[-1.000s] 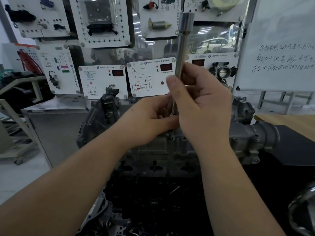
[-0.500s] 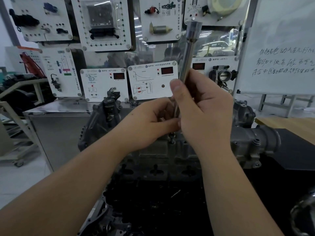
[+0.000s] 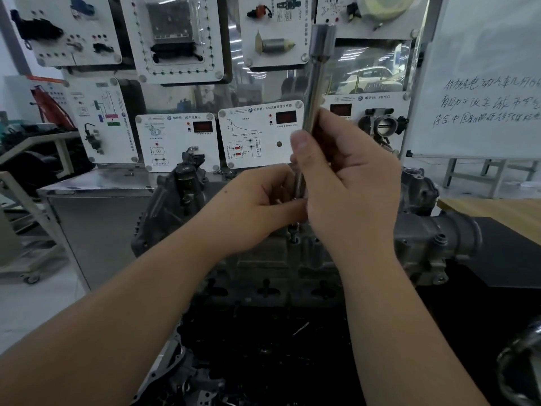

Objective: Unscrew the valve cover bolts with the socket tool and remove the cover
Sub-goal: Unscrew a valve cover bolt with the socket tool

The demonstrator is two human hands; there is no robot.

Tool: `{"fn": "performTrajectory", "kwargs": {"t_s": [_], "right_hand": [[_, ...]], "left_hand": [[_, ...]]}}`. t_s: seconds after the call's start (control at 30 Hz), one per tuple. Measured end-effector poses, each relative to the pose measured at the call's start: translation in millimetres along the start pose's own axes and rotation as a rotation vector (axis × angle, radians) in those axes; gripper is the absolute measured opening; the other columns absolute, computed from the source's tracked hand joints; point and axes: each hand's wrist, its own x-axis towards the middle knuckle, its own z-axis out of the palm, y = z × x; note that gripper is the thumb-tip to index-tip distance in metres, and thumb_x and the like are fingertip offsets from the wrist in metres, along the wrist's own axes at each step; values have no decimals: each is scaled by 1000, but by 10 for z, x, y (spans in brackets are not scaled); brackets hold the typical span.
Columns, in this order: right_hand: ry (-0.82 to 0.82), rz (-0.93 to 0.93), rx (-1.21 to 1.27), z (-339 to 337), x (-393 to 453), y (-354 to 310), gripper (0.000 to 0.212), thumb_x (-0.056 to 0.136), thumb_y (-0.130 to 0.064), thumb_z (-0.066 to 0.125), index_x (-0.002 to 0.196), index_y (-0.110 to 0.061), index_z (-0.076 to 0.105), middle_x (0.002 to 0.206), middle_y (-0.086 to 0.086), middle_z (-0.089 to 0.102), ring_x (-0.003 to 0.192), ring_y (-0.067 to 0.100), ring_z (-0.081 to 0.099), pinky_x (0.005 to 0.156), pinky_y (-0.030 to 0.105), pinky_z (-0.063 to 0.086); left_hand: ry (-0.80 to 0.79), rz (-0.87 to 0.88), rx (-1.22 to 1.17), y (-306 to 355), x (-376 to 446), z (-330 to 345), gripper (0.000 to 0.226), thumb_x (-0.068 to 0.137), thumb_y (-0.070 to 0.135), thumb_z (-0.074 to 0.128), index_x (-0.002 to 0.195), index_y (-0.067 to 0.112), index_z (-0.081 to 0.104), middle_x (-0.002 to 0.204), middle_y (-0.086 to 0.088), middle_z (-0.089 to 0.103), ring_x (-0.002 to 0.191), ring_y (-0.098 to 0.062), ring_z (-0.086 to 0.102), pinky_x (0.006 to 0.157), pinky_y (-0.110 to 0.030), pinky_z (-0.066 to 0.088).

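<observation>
Both my hands meet on the socket tool [image 3: 314, 83], upright over a bolt [image 3: 293, 230] on the engine's valve cover [image 3: 263, 259]. My right hand [image 3: 351, 186] wraps its shaft; my left hand [image 3: 257, 206] pinches its lower end.

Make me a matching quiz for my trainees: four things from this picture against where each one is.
Things:
1. socket tool
2. whiteboard
3. engine
4. left hand

Places:
A. far right, with handwriting
B. low on the tool's shaft
C. upright, gripped by the right hand
D. under both hands

Pairs: 1-C, 2-A, 3-D, 4-B
</observation>
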Motion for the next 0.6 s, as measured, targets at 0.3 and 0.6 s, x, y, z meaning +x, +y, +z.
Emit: {"fn": "performTrajectory", "kwargs": {"t_s": [0.3,0.6], "right_hand": [[-33,21,48,-16,4,4,44,101,-22,57,144,-15,53,94,-10,74,83,6,70,72,23,57],[-22,30,-18,-17,1,-28,35,102,-22,52,134,-12,64,93,-12,73,87,8,72,71,30,61]], "left_hand": [[1,14,13,-2,-11,-16,34,91,37,62,113,12,69,101,-17,73,94,-45,67,82,-61,55],[-46,11,3,20,-22,-43,35,96,37,55,115,11,69,104,-23,71,94,-49,66,84,-65,52]]}}
